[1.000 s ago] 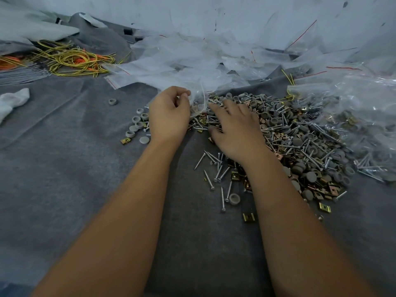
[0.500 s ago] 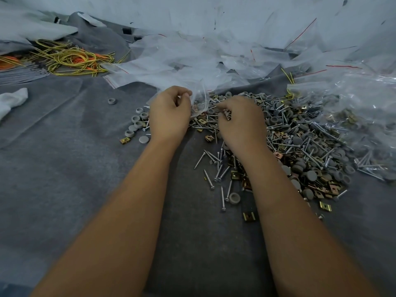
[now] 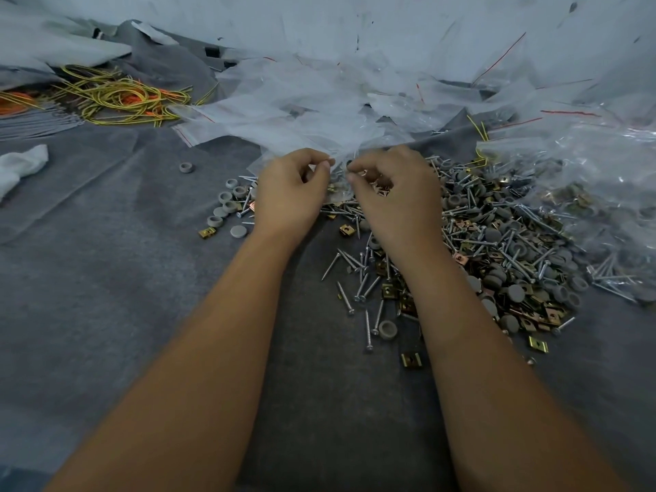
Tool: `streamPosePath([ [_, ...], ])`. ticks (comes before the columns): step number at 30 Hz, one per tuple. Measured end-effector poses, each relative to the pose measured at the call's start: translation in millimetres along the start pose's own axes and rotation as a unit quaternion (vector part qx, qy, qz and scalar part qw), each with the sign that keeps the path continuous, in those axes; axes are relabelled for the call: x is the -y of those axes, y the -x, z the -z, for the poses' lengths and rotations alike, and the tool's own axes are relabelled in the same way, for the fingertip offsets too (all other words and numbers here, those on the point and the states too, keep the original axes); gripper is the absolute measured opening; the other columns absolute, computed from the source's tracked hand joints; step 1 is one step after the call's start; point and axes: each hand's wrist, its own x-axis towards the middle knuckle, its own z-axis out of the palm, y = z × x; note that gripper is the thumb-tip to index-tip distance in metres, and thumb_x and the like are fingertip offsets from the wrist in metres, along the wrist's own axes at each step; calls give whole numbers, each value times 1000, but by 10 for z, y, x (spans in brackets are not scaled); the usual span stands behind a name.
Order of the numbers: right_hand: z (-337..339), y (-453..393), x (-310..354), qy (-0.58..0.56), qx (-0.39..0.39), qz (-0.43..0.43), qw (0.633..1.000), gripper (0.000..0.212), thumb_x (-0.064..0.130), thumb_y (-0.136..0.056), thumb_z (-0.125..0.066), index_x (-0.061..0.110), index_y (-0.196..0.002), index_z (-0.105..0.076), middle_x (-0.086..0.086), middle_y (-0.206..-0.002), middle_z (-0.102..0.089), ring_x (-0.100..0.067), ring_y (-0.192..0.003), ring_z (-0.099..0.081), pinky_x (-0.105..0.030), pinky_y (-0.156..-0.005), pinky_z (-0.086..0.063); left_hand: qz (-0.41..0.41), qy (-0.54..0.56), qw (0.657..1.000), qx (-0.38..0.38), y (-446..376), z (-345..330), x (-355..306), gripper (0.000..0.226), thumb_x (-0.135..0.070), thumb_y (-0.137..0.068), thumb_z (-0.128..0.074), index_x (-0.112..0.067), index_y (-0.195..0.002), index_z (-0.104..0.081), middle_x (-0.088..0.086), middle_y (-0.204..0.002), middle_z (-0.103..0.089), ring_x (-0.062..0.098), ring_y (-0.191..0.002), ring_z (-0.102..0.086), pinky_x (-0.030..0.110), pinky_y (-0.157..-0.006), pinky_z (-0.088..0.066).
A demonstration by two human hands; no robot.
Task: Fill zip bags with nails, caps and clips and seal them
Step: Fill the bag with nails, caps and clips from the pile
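Filling step, frame centre: left hand [image 3: 289,193] grip pinches bag [image 3: 340,172] mouth; right hand [image 3: 394,193] grip pinches clips [image 3: 381,188]. Next: drop in.

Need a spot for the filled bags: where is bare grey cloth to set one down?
Bare cloth lies left of the left hand, below the white rag and yellow wires. Crowded: the hardware pile on the right and the empty bags behind both hands.

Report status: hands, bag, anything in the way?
Left hand pinches bag; right hand pinches something at its mouth. Seal unclear. Nail pile beside, nothing blocking.
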Motion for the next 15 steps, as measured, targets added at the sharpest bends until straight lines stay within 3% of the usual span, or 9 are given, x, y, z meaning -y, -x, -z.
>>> streamPosePath([
  [4,7,-4,-12,34,49,-5,998,20,18,-91,-61,18,-109,-70,8,-95,-58,-18,-97,-56,-29,-82,-43,4,2,1000,-2,-1,4,1,16,-18,-93,-57,-20,-95,-72,9,-70,-66,14,-60,-55,37,-62,-50],
  [8,71,-17,-1,45,34,-64,996,21,12,-94,-45,15,-96,-66,3,-91,-62,-15,-78,-55,-31,-64,-41,21,17,999,-21,-15,5,21,16,-19,-94,-54,-27,-90,-68,1,-65,-63,6,-55,-51,30,-58,-45],
  [12,109,9,-2,187,150,-83,967,24,16,-89,-43,9,-80,-64,-8,-72,-61,-23,-63,-52,-29,-52,-36,31,34,999,-29,-15,9,24,17,-17,-94,-54,-27,-88,-67,-2,-64,-61,3,-52,-47,24,-55,-39],
  [15,113,28,24,243,214,-74,943,21,20,-83,-49,10,-84,-68,-9,-77,-64,-28,-75,-57,-33,-61,-47,33,39,998,-29,-19,11,18,18,-15,-94,-54,-26,-87,-67,4,-73,-64,7,-61,-50,25,-60,-41],
])
